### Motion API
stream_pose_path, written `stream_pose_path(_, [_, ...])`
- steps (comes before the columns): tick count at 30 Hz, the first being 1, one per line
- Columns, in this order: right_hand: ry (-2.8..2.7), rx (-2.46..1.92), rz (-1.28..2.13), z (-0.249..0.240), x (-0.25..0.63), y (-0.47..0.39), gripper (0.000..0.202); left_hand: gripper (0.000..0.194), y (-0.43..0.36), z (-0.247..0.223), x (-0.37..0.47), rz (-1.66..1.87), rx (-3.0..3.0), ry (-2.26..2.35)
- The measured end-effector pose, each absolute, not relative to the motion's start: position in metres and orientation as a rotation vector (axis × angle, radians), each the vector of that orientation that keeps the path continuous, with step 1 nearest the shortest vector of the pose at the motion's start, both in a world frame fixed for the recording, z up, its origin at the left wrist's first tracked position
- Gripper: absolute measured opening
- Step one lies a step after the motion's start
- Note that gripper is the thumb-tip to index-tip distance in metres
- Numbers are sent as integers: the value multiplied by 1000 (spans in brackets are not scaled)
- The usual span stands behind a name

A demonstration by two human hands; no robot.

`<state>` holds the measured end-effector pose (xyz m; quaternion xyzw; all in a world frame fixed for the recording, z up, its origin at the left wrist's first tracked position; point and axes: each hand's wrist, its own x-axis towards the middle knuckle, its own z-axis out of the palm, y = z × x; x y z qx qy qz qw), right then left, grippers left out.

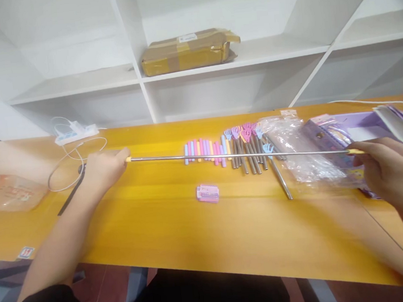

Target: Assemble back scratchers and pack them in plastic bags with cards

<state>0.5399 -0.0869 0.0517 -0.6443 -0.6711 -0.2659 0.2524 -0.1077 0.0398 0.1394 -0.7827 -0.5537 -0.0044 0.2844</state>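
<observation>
Stretched out level above the table is a thin metal telescopic rod [166,159] with yellow ends. My left hand [106,168] is closed round its left end, and my right hand [384,162] pinches the yellow right end. Beneath the rod lie a row of pink, blue, purple and yellow tubes [203,150] and a cluster of telescopic back scratchers [248,141] with coloured claw heads. One back scratcher with a blue claw [268,150] lies apart, slanting towards me. A small pink and purple packet [208,193] rests nearer the front. Both hands are somewhat blurred.
Clear plastic bags [304,146] and a purple box [348,122] lie at the right. A power strip [77,133] with white cables, an orange plastic bag [11,193] and a black strap [71,196] are at the left. A cardboard box [188,52] sits on the white shelf.
</observation>
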Motion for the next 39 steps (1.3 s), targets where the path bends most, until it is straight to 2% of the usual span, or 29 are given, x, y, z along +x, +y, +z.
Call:
stream_pose_path(8, [-2132, -1473, -797, 64, 497, -75, 25, 20, 30, 136, -58, 125, -2268, -1477])
stream_pose_path(11, [-2235, -1328, -828, 69, 463, -66, 33, 21, 22, 132, -27, 217, -2373, -1439])
stream_pose_path(15, [-2336, -1182, -819, 71, 402, -51, 29, 24, 11, 127, 22, 231, -2505, -1400])
stream_pose_path(19, [-2304, -1150, -775, 67, 344, -42, 37, 32, 5, 123, 61, 271, -2629, -1367])
stream_pose_path(22, [-2265, -1224, -761, 66, 319, -42, 35, 36, 5, 121, 74, 256, -2689, -1357])
stream_pose_path(32, [-2286, -1185, -707, 65, 319, -45, 36, 26, 5, 111, 66, 93, -2715, -1387])
stream_pose_path(39, [-2269, -1160, -786, 69, 321, -48, 33, 30, 5, 115, 65, 190, -2677, -1344])
